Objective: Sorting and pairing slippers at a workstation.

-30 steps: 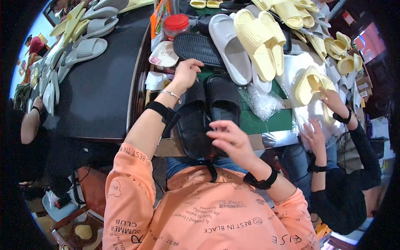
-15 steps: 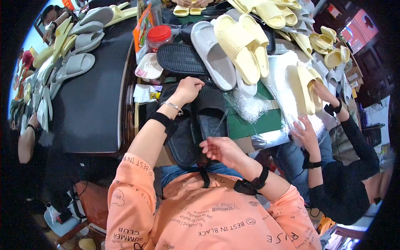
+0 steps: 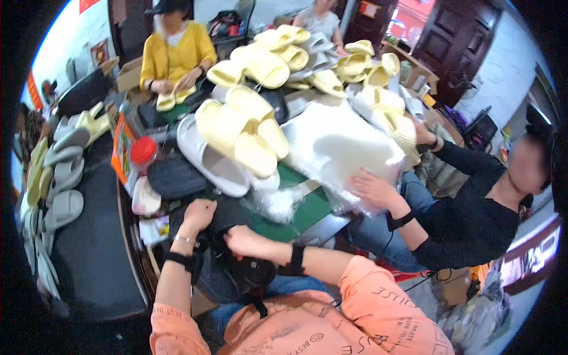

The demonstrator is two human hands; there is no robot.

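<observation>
A pair of black slippers [image 3: 213, 279] lies at the table edge before me, partly covered by my hands and forearms. My left hand [image 3: 201, 214] is closed over their far part, knuckles up. Close on its right, my right hand [image 3: 247, 241] reaches across the slippers with its fingers curled in. Whatever either hand grips is hidden, and blur softens the details. Beyond my left hand a black slipper [image 3: 177, 176] rests sole up. A grey slipper [image 3: 216, 163] lies beside it, with cream slippers [image 3: 239, 133] on top.
Crumpled clear plastic [image 3: 277, 204] lies on the green mat [image 3: 305, 213]. A stack of clear bags [image 3: 337, 133] sits under a co-worker's hand [image 3: 376, 189] on the right. A red-lidded jar [image 3: 142, 151] stands left. Slippers are heaped at the back; another person in yellow [image 3: 177, 53] handles cream slippers.
The view has tilted up and turned right, bringing other people into sight. My right hand has moved from the slippers' near end up beside my left hand; the thin clear strand by it no longer shows.
</observation>
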